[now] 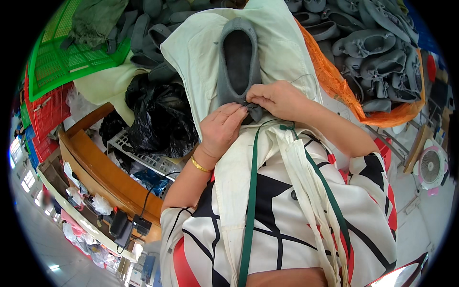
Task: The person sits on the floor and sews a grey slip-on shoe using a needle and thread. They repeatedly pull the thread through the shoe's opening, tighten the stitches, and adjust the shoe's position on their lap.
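Two spreads of fabric take up the most room: the person's white, black and red patterned top (pixel 277 215) and, beyond it, a pale cloth (pixel 287 43). To the left of them stands a brown wooden table (pixel 114 167) with a curved look. An orange sack (pixel 334 91) on the far right is heaped with grey shoes (pixel 382 64), some with bows. A green plastic crate (pixel 71 67) sits at the upper left, and a black plastic bag (pixel 160 117) lies between the table and the cloth. A small fan (pixel 431 165) is at the right edge.

The grey shoe (pixel 239 62) being worked on lies on the pale cloth in front of the person, its opening facing up, its heel pointing away and its toe toward the body. Both hands meet at that toe. The left hand (pixel 221 125) has its fingers bent close together, gripping one side of a grey bow (pixel 256 112). The right hand (pixel 282 99) has thumb and fingertips pinched together just beside it; what they grip is hidden. A gold-coloured bracelet (pixel 199 165) circles the left wrist. Thinnest of all, a thread (pixel 316 86) loops above the right forearm.
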Motion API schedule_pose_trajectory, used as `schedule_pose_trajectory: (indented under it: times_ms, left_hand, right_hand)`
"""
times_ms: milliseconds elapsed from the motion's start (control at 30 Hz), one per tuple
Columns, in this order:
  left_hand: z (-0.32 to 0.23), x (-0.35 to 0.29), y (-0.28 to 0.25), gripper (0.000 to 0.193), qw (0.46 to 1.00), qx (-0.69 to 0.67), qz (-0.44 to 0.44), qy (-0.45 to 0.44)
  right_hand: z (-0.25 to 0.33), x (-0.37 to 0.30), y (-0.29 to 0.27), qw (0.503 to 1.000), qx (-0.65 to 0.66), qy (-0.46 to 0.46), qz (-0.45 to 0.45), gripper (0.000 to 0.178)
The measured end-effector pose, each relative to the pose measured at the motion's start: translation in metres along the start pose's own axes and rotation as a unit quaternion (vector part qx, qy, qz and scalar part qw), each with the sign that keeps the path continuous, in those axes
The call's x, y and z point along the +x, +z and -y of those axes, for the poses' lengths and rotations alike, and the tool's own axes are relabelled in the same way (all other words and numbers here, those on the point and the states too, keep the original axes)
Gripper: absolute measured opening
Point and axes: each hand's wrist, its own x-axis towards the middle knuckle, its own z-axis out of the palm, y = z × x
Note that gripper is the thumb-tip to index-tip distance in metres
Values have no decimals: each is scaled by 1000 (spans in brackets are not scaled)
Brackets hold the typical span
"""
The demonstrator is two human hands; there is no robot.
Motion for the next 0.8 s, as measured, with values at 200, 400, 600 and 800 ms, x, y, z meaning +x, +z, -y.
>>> schedule_pose_trajectory:
  times_ms: [200,400,600,800]
  left_hand:
    - [3,-6,1,24,999,20,-9,29]
    - [8,-21,3,35,993,89,49,67]
    - [-2,-2,-6,20,989,105,35,103]
    - [-16,12,-4,20,978,144,11,151]
  right_hand:
    - [17,5,11,999,-21,43,-2,18]
    - [17,13,18,989,-144,6,35,22]
    - [48,14,-19,967,-243,-67,18,20]
    - [31,18,-13,974,-182,-129,30,13]
